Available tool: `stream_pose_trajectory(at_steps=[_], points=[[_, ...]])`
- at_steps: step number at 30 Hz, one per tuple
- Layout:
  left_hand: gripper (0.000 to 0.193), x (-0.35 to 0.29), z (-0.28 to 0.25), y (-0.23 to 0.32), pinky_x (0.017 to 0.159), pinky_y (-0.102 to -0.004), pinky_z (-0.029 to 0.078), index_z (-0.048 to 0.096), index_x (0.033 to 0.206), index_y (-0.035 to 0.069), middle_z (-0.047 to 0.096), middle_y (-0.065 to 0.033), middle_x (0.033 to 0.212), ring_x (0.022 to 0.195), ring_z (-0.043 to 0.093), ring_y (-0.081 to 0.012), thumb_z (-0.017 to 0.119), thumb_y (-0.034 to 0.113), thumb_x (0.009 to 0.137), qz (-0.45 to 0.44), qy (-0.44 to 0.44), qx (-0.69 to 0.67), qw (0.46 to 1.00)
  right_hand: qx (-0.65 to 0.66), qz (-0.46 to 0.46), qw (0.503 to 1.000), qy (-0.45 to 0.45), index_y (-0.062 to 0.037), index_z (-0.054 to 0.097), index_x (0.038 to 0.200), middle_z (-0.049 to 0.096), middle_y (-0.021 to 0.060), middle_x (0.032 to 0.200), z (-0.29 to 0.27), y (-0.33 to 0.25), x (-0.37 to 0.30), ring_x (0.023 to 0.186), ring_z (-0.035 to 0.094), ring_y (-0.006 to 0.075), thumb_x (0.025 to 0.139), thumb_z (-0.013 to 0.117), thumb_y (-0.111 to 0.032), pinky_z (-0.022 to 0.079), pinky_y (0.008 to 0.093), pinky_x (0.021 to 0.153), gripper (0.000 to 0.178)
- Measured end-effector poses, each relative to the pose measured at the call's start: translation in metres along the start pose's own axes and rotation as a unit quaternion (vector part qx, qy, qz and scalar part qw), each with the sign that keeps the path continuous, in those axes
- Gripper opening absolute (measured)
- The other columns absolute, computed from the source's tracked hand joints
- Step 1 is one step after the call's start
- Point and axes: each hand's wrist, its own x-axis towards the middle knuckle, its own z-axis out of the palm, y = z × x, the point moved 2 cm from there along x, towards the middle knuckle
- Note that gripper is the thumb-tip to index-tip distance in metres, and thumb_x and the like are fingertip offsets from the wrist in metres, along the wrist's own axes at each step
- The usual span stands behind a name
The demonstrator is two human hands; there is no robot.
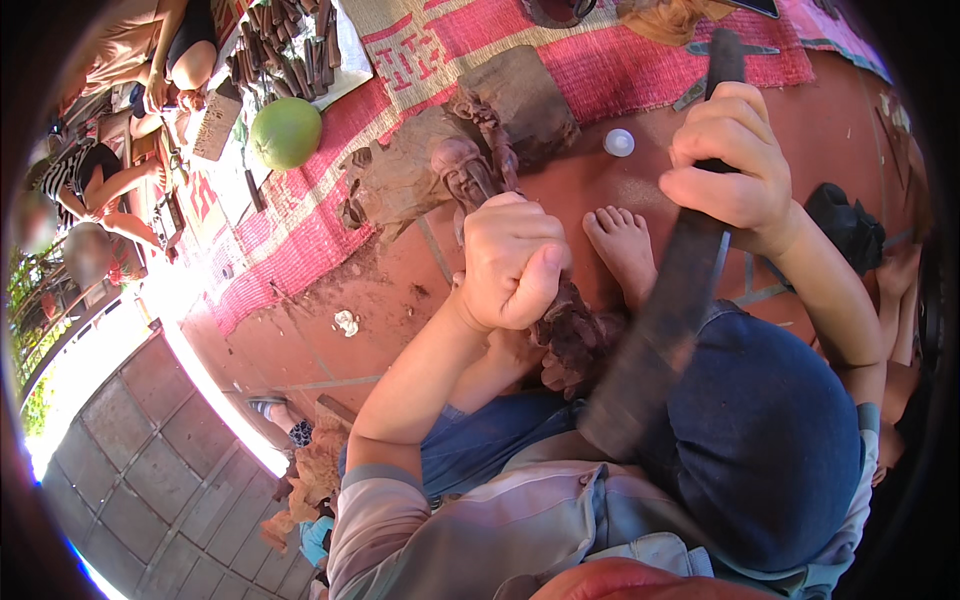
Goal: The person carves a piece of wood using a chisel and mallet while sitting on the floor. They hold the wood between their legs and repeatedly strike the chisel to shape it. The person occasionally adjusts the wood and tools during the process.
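My left hand (515,260) is closed round the middle of a reddish-brown wood carving (466,172) with a bearded head and a staff-like piece beside it. The carving's head end rests near a rough brown wooden block (522,95); its other end points toward my lap. In my right hand (735,165), the fingers wrap round the narrow part of a long, dark, flat blade-like tool (655,350). Its wide end slants down over my thigh, somewhat blurred and close to the carving's lower end. Whether the two touch, I cannot tell.
Red-and-cream woven mats (420,45) cover part of the tiled floor. A green round fruit (286,133) lies near many carving tools (285,50) on a white sheet. A small white cap (619,143) stands by my bare foot (622,250). Other people sit at the far left.
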Motion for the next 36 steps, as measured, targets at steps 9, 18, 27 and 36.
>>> stream_pose_trajectory(at_steps=[9, 18, 27, 36], points=[[0.032, 0.004, 0.002, 0.000, 0.056, -0.0350, 0.036, 0.051, 0.057, 0.005, 0.053, -0.0072, 0.059, 0.052, 0.048, -0.0239, 0.042, 0.018, 0.085, 0.006, -0.012, -0.005, 1.000, 0.045, 0.015, 0.998, 0.048, -0.0184, 0.063, 0.087, 0.058, -0.0006, 0.082, -0.001, 0.006, -0.006, 0.077, 0.057, 0.0197, 0.067, 0.063, -0.019, 0.040, 0.0339, 0.078, 0.020], [0.017, -0.013, 0.016, 0.009, 0.049, -0.0331, 0.032, 0.058, 0.063, 0.010, 0.049, -0.0013, 0.059, 0.050, 0.047, -0.0196, 0.063, 0.025, 0.064, 0.103, 0.018, 0.137, 0.985, -0.020, 0.055, 0.998, -0.015, -0.0175, 0.064, 0.086, 0.058, -0.0005, 0.081, 0.005, 0.006, -0.010, 0.077, 0.057, 0.0197, 0.064, 0.066, -0.017, 0.039, 0.0334, 0.076, 0.023], [0.012, -0.014, 0.023, -0.002, 0.052, -0.0341, 0.034, 0.060, 0.065, 0.008, 0.050, -0.0027, 0.060, 0.052, 0.048, -0.0213, 0.062, 0.021, 0.067, 0.094, -0.030, 0.087, 0.991, -0.007, 0.044, 0.999, -0.032, -0.0176, 0.064, 0.084, 0.057, -0.0007, 0.080, 0.009, -0.001, -0.006, 0.075, 0.057, 0.0190, 0.067, 0.063, -0.016, 0.040, 0.0336, 0.074, 0.018], [0.012, -0.010, 0.017, -0.006, 0.054, -0.0357, 0.034, 0.056, 0.059, 0.009, 0.044, -0.0048, 0.058, 0.053, 0.046, -0.0238, 0.058, 0.017, 0.069, 0.088, -0.011, 0.064, 0.994, 0.000, 0.050, 0.998, -0.043, -0.0182, 0.064, 0.085, 0.057, -0.0010, 0.081, 0.010, -0.001, -0.005, 0.076, 0.057, 0.0187, 0.065, 0.064, -0.016, 0.039, 0.0342, 0.075, 0.020]])
